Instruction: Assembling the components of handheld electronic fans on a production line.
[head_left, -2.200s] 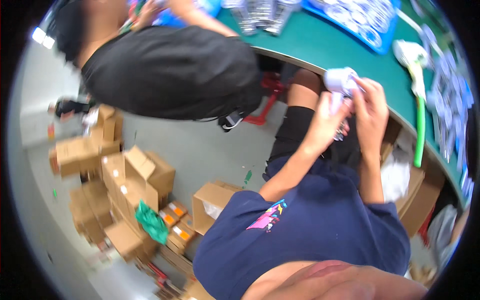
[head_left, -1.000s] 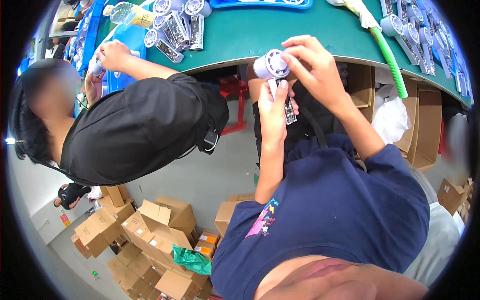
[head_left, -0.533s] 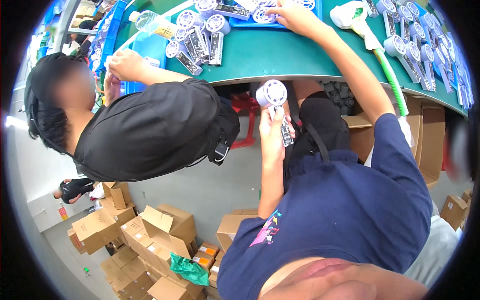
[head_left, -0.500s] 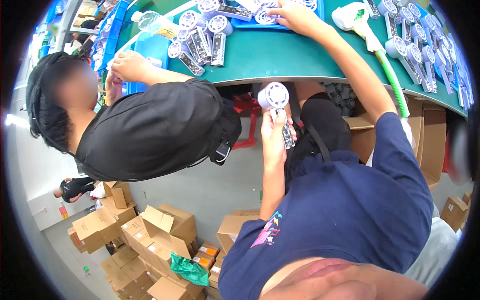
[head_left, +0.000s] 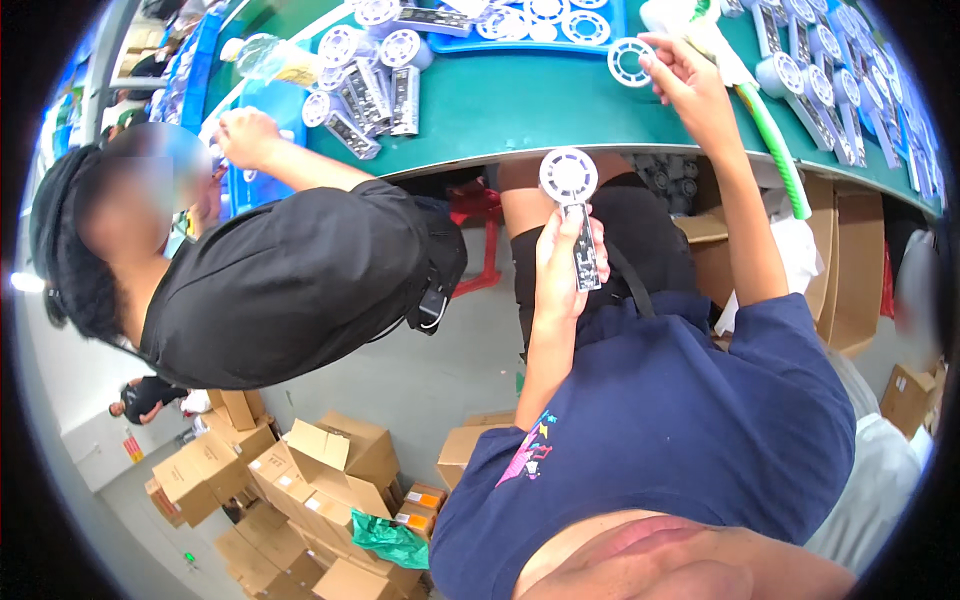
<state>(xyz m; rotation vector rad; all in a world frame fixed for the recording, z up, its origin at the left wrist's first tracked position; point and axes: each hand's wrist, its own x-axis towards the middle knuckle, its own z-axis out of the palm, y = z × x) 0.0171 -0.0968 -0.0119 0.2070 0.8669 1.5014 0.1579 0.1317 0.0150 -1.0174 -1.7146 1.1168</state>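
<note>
In the head view, the left hand [head_left: 556, 262] holds a small white fan body [head_left: 568, 178] in front of the near edge of the green counter [head_left: 500, 105], over the wearer's lap. Its fingers are curled round the handle, the thumb across the front, and the round slotted head stands clear above the grip, tipped toward the counter. The handle's dark, circuit-like face is turned up to the camera.

The right hand [head_left: 697, 88] is out over the counter, well apart from the left. Its thumb and forefinger are nearly together, pinching a white ring [head_left: 614, 64] by its right edge; the other fingers are loosely bent. The green surface shows through the ring's middle.

Just left of the ring lies a blue tray [head_left: 480, 44] with more white round parts [head_left: 585, 27] in it. Farther left, a cluster of fan bodies [head_left: 405, 95] is heaped on the counter — handles pointing several ways — near a clear bottle [head_left: 262, 57]. To the right of the hand, a bright green tube [head_left: 775, 150] hangs over the counter's edge, and beyond it stretch rows of similar fans [head_left: 800, 85].

A co-worker in black [head_left: 290, 285] sits at the left; open cardboard boxes [head_left: 330, 450] and a green plastic bag [head_left: 388, 540] lie behind.
</note>
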